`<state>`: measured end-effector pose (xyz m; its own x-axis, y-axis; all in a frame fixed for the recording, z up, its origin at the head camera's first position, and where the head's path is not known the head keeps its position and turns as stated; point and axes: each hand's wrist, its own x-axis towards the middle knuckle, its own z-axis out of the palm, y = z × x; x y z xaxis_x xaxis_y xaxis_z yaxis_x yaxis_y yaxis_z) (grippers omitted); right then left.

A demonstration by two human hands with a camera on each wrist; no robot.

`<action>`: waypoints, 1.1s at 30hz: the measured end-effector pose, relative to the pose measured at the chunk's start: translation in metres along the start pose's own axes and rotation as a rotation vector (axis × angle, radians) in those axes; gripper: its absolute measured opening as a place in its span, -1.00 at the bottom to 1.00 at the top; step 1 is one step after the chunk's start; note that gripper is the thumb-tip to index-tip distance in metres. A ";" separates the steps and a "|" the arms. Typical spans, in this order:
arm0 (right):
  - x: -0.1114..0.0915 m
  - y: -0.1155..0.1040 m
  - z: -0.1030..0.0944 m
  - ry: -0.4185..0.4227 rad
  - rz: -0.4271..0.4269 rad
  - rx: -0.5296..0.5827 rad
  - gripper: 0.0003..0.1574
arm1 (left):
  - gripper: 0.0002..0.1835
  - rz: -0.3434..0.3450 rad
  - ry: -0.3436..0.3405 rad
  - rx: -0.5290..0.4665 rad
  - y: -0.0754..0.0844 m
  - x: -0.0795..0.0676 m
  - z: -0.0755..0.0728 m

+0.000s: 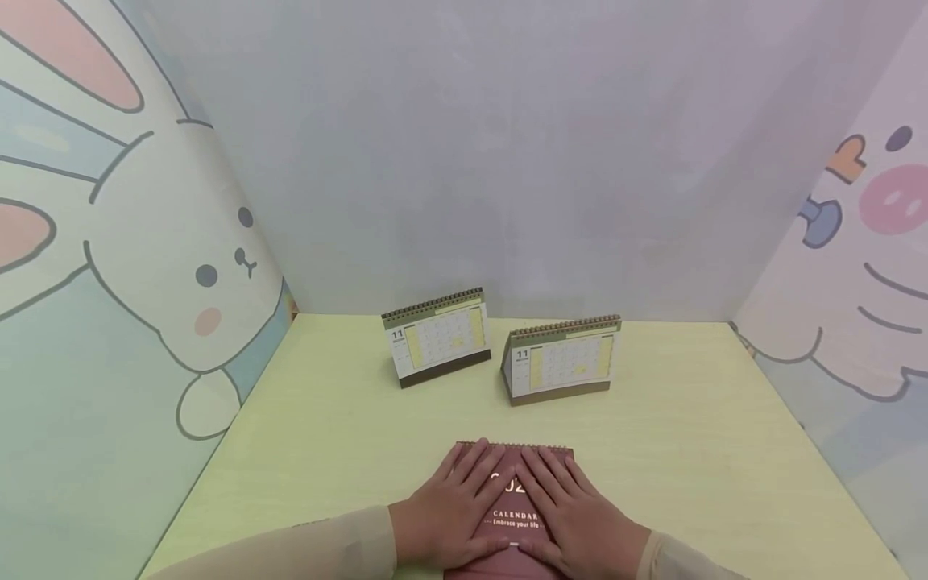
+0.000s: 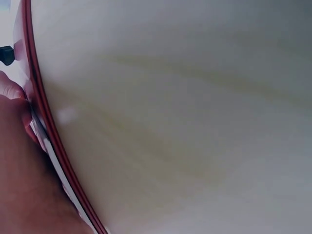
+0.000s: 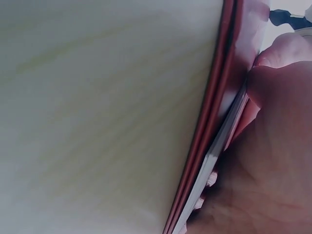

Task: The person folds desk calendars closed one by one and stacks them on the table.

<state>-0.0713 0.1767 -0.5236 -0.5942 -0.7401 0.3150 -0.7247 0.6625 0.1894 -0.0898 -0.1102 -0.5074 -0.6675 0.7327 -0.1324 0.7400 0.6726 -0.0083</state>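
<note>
A dark red desk calendar [image 1: 507, 528] with white lettering lies flat at the table's near edge, its spiral binding on the far side. My left hand [image 1: 453, 507] rests on its left half with fingers straight and pointing away. On the right half lies my right hand [image 1: 580, 511], fingers also straight; the two hands' fingertips nearly meet over the printed year. In the left wrist view, the red cover edge [image 2: 51, 122] runs beside the left hand [image 2: 29, 161]. The right wrist view shows the cover edges [image 3: 207, 97] and white pages beside the right hand [image 3: 263, 151].
Two desk calendars stand upright farther back, a left one [image 1: 438, 338] with a dark base and a right one [image 1: 561, 361] with a brown base. Both show a page marked 11. Printed cartoon walls border the pale yellow table [image 1: 326, 451] on both sides, with a plain wall behind.
</note>
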 end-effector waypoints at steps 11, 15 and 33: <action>0.006 -0.001 -0.009 -0.252 0.096 0.171 0.14 | 0.00 0.001 -0.025 -0.053 0.000 0.000 -0.006; 0.008 -0.001 -0.012 -0.307 0.106 0.212 0.14 | 0.00 -0.006 -0.040 -0.064 0.001 0.000 -0.009; 0.007 -0.002 -0.010 -0.293 0.080 0.163 0.15 | 0.00 0.006 -0.065 -0.078 0.000 0.001 -0.007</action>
<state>-0.0706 0.1715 -0.5124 -0.7094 -0.7038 0.0382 -0.7038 0.7103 0.0164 -0.0915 -0.1086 -0.5010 -0.6548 0.7299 -0.1963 0.7332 0.6764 0.0695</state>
